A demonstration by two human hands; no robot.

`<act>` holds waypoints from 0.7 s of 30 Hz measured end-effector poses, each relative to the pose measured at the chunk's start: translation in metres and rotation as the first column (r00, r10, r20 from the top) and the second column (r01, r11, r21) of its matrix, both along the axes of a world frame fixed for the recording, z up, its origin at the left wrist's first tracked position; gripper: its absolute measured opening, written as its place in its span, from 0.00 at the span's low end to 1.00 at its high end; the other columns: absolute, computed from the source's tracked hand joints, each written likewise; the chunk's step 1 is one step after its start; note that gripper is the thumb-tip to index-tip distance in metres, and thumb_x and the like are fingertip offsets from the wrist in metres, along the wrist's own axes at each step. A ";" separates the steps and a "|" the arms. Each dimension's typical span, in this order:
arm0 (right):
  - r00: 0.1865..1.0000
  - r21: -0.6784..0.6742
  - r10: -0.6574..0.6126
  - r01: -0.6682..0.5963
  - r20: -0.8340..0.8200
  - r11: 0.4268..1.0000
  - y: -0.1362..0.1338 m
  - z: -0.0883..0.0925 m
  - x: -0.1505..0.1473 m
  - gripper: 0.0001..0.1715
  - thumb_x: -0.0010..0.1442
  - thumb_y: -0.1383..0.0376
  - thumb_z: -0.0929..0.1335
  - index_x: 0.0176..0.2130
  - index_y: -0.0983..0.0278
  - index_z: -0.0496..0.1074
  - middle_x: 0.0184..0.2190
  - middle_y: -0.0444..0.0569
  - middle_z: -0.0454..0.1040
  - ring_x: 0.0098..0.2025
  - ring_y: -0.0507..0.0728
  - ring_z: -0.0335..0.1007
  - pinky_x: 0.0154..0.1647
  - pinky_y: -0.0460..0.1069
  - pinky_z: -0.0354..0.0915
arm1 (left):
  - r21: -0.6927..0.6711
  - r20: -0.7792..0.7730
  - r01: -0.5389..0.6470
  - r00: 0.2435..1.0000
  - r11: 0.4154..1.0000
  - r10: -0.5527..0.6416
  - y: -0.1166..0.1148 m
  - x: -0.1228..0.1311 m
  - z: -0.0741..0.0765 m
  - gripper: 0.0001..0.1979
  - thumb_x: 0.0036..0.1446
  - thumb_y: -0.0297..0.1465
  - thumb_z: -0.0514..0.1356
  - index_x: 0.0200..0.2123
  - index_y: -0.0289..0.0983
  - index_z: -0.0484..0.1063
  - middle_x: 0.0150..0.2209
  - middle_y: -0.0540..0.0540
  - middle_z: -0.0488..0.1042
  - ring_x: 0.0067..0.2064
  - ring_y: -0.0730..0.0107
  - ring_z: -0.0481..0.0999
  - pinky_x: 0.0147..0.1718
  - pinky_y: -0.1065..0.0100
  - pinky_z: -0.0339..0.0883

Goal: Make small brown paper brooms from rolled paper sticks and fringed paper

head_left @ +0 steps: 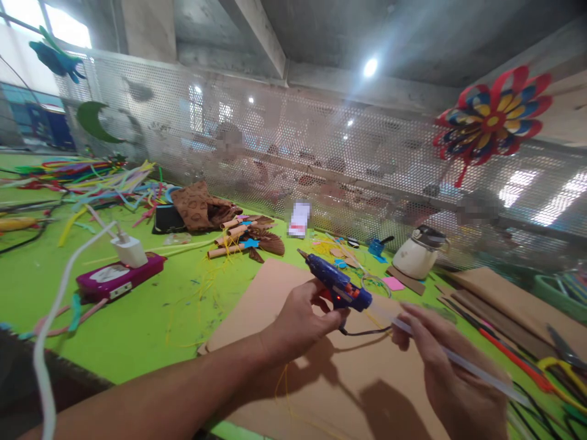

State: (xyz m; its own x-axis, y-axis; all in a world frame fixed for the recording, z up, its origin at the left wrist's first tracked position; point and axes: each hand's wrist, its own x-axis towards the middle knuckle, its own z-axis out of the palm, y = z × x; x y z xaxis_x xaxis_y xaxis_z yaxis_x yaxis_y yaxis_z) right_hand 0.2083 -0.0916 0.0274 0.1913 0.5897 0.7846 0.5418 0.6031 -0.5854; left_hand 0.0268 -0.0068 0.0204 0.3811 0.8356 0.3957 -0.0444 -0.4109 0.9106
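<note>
Before a perforated metal screen [169,116], the bright-green bench [137,330] carries one purple plastic power strip [121,279], then a tan cardboard sheet [261,290]. Above that, the left hand [298,318] has its grip wrapped round one blue plastic glue gun [334,278]; rightward, the right hand [454,366] pinches one translucent glue stick [481,373].

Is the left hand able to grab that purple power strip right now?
Probably not as it stands: the left hand is holding the blue hot glue gun. Otherwise, the way to the purple power strip looks fairly free, across green tabletop.
</note>
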 end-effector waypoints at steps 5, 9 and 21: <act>0.981 0.065 0.078 -0.091 0.178 0.994 0.000 0.004 0.005 0.14 0.54 0.71 0.71 0.41 0.57 0.76 0.35 0.45 0.78 0.36 0.57 0.75 0.35 0.48 0.72 | -0.039 0.007 0.017 1.000 0.999 -0.017 0.001 0.001 -0.001 0.15 0.47 0.30 0.62 0.40 0.31 0.74 0.33 0.43 0.76 0.33 0.69 0.73 0.33 0.67 0.69; 0.967 0.045 -0.059 0.050 0.248 0.998 -0.004 0.005 0.003 0.08 0.57 0.67 0.69 0.38 0.58 0.77 0.28 0.43 0.79 0.33 0.55 0.77 0.35 0.46 0.71 | -0.057 -0.023 -0.002 1.000 0.998 0.001 -0.001 0.001 -0.001 0.14 0.47 0.31 0.63 0.38 0.30 0.74 0.33 0.41 0.76 0.32 0.69 0.71 0.32 0.67 0.68; 0.984 0.010 0.163 -0.162 -0.079 0.987 0.006 -0.005 0.001 0.09 0.54 0.71 0.71 0.37 0.60 0.77 0.25 0.43 0.78 0.24 0.54 0.75 0.28 0.48 0.73 | -0.062 -0.032 0.004 0.999 0.998 -0.006 -0.005 0.002 0.000 0.12 0.47 0.30 0.62 0.36 0.31 0.73 0.33 0.42 0.75 0.32 0.70 0.70 0.33 0.66 0.68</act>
State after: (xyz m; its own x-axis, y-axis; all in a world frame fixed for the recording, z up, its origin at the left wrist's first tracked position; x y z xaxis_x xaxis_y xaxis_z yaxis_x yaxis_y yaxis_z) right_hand 0.2090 -0.0857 0.0227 0.1549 0.6154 0.7728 0.3884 0.6814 -0.6204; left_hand 0.0290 -0.0118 0.0203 0.3975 0.8560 0.3306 -0.0163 -0.3536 0.9353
